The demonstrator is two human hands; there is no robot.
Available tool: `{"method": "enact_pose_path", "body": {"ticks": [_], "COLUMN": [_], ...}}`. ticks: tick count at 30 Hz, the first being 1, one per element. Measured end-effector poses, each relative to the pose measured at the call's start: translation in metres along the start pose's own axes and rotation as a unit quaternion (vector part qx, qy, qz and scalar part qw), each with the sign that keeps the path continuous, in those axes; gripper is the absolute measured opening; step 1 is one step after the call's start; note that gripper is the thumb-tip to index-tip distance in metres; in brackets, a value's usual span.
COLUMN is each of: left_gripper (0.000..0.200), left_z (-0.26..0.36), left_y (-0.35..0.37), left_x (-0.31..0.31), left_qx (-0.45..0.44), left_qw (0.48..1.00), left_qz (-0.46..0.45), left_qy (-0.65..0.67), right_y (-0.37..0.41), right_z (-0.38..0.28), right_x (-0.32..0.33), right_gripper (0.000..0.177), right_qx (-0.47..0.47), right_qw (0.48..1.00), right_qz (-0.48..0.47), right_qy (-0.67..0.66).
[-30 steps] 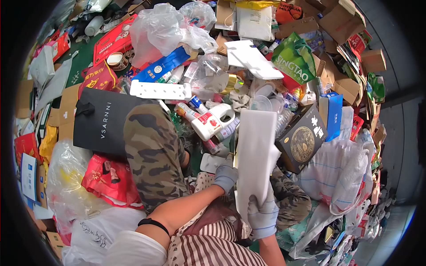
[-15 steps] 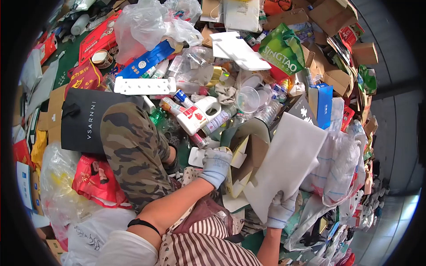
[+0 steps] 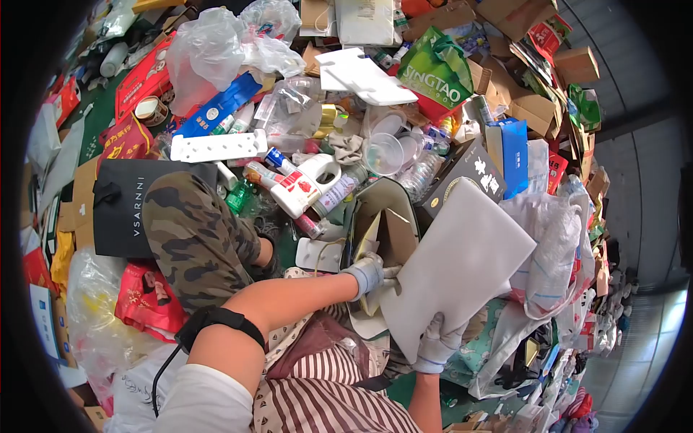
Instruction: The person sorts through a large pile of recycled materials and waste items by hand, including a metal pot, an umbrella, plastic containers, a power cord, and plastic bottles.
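My right hand [image 3: 440, 345], in a pale knit glove, grips the lower edge of a white foam sheet [image 3: 462, 252]. The sheet stands tilted on my right. My left hand [image 3: 367, 274], gloved too, has its fingers closed at the sheet's left edge; the fingertips are partly hidden. Just beyond that hand stands an open box [image 3: 399, 238] with a brown inside and yellow-edged flaps. The box sits within a dark greenish open container [image 3: 386, 189], partly behind the sheet. A flat white piece with holes [image 3: 320, 255] lies left of my left hand.
Mixed packaging surrounds me. Ahead lie a white handled jug [image 3: 303, 186], a clear plastic tub [image 3: 383, 154] and a green SINGTAO bag [image 3: 437, 72]. A black VSARNNI bag [image 3: 123, 216] is by my left leg; a white woven bag [image 3: 552, 238] stands at right.
My left hand has moved right, from the box's flap to the left edge of the foam sheet. The right hand keeps its hold on the sheet. The whole view has shifted slightly.
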State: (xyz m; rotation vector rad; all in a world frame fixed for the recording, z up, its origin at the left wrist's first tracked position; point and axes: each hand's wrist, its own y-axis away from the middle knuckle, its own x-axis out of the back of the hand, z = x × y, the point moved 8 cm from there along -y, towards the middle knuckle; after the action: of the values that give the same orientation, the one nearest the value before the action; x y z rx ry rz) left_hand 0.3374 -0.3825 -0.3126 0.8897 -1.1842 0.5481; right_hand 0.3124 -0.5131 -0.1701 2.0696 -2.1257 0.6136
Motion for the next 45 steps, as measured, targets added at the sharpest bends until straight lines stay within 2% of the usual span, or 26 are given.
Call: {"method": "enact_pose_path", "body": {"ticks": [2,6,8,10,13,15,17,18,19,20,21,23,24,25,27,28,31,32,34,37,38,39,41,42,43,45], "left_gripper": [0.046,0.032,0.021,0.019,0.018,0.025,0.030,0.039,0.039,0.040,0.039,0.038,0.032,0.028,0.025,0.026,0.027,0.032,0.037,0.038,0.039,0.029,0.026,0.024,0.023,0.017], "left_z": [0.006,0.002,-0.005,-0.015,-0.025,-0.022,-0.019,-0.014,-0.016,-0.016,-0.018,-0.021,-0.008,-0.006,-0.002,0.008,0.013,0.020,0.031,0.036,0.041,0.044,0.039,0.039,0.035,0.062], "left_y": [-0.005,-0.024,-0.006,0.018,0.032,0.030,0.025,0.017,0.018,0.023,0.023,0.021,0.032,0.024,0.009,-0.002,0.007,0.016,0.068,0.071,0.066,0.057,0.041,0.044,0.051,0.034], "left_x": [0.004,-0.033,-0.023,-0.015,-0.029,-0.039,-0.040,-0.047,-0.041,-0.035,-0.039,-0.043,-0.025,-0.036,-0.046,-0.052,-0.069,-0.071,0.006,0.015,0.013,0.008,-0.023,-0.015,-0.004,-0.036], "left_qx": [-0.025,0.012,0.043,0.091,0.152,0.171,0.191,0.175,0.159,0.113,0.137,0.189,0.117,0.125,0.227,0.177,0.189,0.161,0.106,0.106,0.114,0.085,0.202,0.198,0.197,0.081], "left_qw": [0.999,0.968,0.994,0.986,0.982,0.980,0.975,0.984,0.965,0.926,0.914,0.882,0.981,0.972,0.951,0.973,0.954,0.951,0.952,0.950,0.950,0.963,0.932,0.931,0.928,0.971], "left_qz": [-0.010,-0.056,0.040,0.125,0.110,0.100,0.104,0.036,0.161,0.279,0.293,0.321,-0.052,0.015,0.042,0.025,-0.035,-0.070,0.002,0.054,0.069,0.007,0.086,0.120,0.156,0.140], "left_qy": [-0.038,-0.245,-0.097,-0.061,-0.006,0.019,0.034,0.017,0.128,0.228,0.247,0.290,0.144,0.198,0.208,0.145,0.232,0.253,0.287,0.289,0.281,0.254,0.288,0.282,0.275,0.177], "right_y": [0.015,0.021,0.017,0.020,0.034,0.032,0.022,0.020,0.022,0.036,0.048,0.033,0.010,-0.014,-0.042,-0.047,-0.032,-0.035,-0.069,-0.118,-0.132,-0.142,-0.157,-0.158,-0.137,-0.082], "right_z": [0.006,0.020,0.021,0.011,-0.012,-0.020,-0.017,-0.022,-0.027,-0.024,-0.020,0.001,0.010,0.035,0.042,0.036,0.072,0.092,0.107,0.102,0.082,0.070,0.075,0.152,0.144,0.168], "right_x": [0.001,0.006,0.016,0.017,-0.019,-0.052,-0.074,-0.089,-0.101,-0.109,-0.111,-0.111,-0.113,-0.114,-0.134,-0.152,-0.197,-0.203,-0.209,-0.224,-0.221,-0.215,-0.206,-0.199,-0.203,-0.203], "right_gripper": [0.046,0.043,0.040,0.039,0.047,0.056,0.063,0.063,0.063,0.064,0.063,0.064,0.064,0.064,0.060,0.058,0.049,0.036,0.030,0.032,0.032,0.031,0.030,0.031,0.030,0.034], "right_qx": [-0.004,0.053,0.064,0.181,0.320,0.317,0.246,0.209,0.171,0.251,0.276,0.237,0.143,0.010,-0.025,-0.021,0.002,-0.019,-0.043,-0.039,-0.107,-0.177,-0.217,-0.295,-0.109,-0.056], "right_qw": [0.999,0.989,0.974,0.940,0.875,0.864,0.854,0.828,0.799,0.764,0.722,0.711,0.710,0.696,0.729,0.708,0.655,0.640,0.649,0.676,0.702,0.723,0.746,0.741,0.712,0.692], "right_qz": [0.006,-0.002,0.017,0.008,-0.095,-0.147,-0.196,-0.247,-0.298,-0.316,-0.353,-0.344,-0.339,-0.378,-0.360,-0.371,-0.465,-0.506,-0.508,-0.504,-0.488,-0.466,-0.413,-0.398,-0.447,-0.459], "right_qy": [-0.033,0.141,0.216,0.288,0.352,0.363,0.415,0.457,0.494,0.503,0.527,0.566,0.600,0.611,0.582,0.601,0.596,0.578,0.564,0.537,0.508,0.478,0.475,0.453,0.531,0.554]}}
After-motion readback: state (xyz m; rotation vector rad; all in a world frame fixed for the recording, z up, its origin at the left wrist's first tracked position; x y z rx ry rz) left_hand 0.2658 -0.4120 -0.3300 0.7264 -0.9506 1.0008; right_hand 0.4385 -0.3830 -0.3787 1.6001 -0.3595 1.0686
